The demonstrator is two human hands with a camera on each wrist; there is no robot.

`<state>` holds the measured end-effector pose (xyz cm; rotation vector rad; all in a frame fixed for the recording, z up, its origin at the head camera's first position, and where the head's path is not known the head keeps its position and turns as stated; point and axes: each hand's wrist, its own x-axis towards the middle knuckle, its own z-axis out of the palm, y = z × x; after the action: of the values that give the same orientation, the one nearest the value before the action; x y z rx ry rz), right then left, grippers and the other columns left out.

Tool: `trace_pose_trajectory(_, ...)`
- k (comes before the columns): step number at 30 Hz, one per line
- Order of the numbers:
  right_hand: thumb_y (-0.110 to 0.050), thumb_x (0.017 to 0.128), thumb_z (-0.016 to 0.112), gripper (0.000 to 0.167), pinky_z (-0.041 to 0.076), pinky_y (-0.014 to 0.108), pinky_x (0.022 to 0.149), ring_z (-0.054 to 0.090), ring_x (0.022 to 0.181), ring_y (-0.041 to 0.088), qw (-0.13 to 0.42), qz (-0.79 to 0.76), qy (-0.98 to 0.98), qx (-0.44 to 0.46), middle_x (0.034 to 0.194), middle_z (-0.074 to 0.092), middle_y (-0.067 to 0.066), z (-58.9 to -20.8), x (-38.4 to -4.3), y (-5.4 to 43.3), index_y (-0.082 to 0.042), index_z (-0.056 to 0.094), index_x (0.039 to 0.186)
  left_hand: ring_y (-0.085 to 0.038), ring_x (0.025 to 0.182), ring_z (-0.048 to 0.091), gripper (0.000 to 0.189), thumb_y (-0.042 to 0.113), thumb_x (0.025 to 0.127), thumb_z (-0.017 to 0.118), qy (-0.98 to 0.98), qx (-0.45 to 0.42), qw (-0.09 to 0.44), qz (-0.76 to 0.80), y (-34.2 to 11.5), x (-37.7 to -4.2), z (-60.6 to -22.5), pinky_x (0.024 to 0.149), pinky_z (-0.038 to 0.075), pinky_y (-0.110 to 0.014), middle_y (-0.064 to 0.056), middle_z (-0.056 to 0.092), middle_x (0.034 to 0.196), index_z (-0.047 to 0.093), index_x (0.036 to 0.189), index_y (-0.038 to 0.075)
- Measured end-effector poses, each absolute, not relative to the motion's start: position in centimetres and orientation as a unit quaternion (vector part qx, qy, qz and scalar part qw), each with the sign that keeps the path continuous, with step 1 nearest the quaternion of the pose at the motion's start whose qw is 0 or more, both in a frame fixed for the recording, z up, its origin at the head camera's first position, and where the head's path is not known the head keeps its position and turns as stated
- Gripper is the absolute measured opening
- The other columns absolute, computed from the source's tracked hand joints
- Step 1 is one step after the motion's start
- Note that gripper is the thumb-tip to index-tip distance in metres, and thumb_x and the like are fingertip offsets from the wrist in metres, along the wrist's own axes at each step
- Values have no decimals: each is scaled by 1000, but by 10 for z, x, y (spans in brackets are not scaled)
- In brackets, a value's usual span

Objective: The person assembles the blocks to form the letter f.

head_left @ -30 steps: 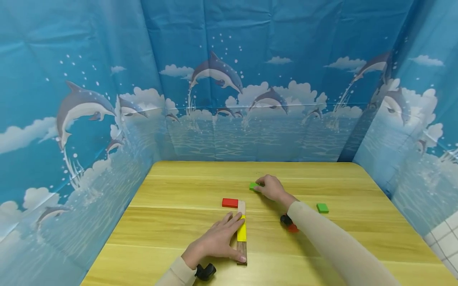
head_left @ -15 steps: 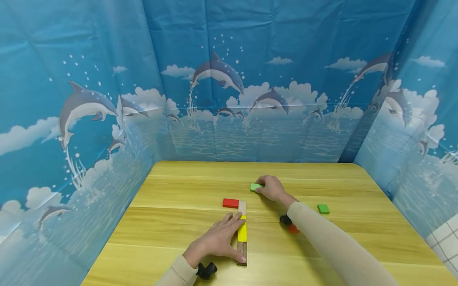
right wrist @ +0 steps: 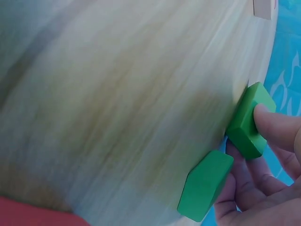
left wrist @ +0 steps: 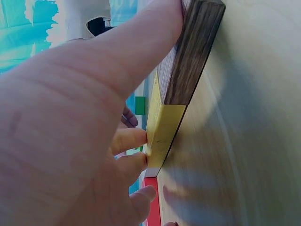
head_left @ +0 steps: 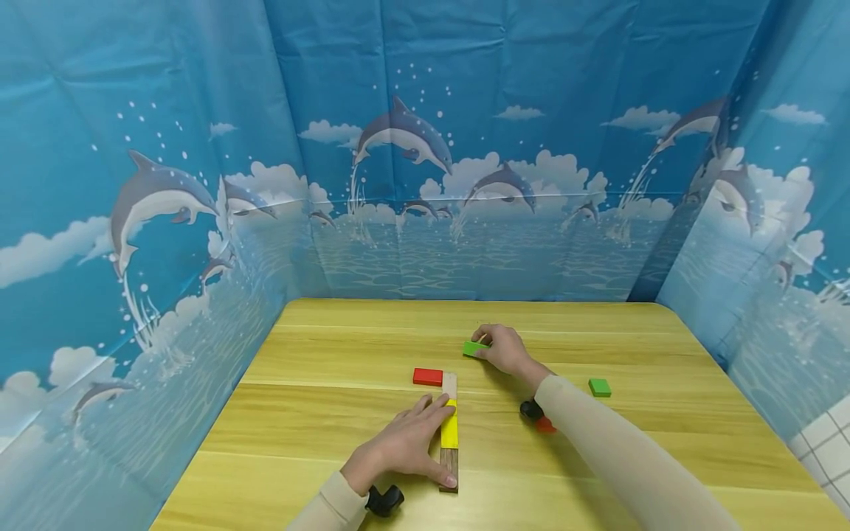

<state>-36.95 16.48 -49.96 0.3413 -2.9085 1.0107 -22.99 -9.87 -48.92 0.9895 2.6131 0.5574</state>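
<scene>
My left hand (head_left: 405, 442) lies over a straight row of blocks. Its thumb rests on the dark brown block (head_left: 449, 462), and its extended fingers touch the yellow block (head_left: 449, 433). A pale wood block (head_left: 449, 383) continues the row at the far end, with a red block (head_left: 427, 377) set crosswise to its left. Farther back, my right hand (head_left: 506, 351) pinches a green rectangular block (right wrist: 244, 123) between thumb and fingers, close over the table. Its other fingers curl below, as the right wrist view shows.
A second green block (head_left: 600, 387) lies on the wood-grain table (head_left: 299, 413) to the right. Another red block (head_left: 546, 425) sits partly hidden beneath my right forearm. A blue curtain (head_left: 425, 243) printed with dolphins stands along the table's back and sides.
The green block in my right hand has tilted and turned slightly, with the hand almost in the same place. My left hand and the row of blocks stay still.
</scene>
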Motion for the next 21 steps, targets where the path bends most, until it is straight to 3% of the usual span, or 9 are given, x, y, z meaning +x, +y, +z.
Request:
trace_pose_trajectory(11, -8, 92, 74, 29, 55, 44, 82, 65, 98, 26, 17, 335, -933, 128, 108, 70, 9, -494, -358, 167, -12, 71, 121, -32, 152, 15, 114, 71, 71, 78, 907, 341, 152, 197, -98, -230, -488, 113, 27, -63, 0, 15, 168, 30, 160, 20)
trace_pose_trajectory(21, -7, 92, 74, 29, 55, 40, 77, 65, 94, 24, 15, 342, -929, 140, 107, 70, 9, -488, -346, 169, -13, 72, 120, -31, 152, 16, 114, 71, 70, 79, 907, 340, 152, 194, -97, -229, -486, 113, 28, -62, -2, 16, 168, 30, 159, 19)
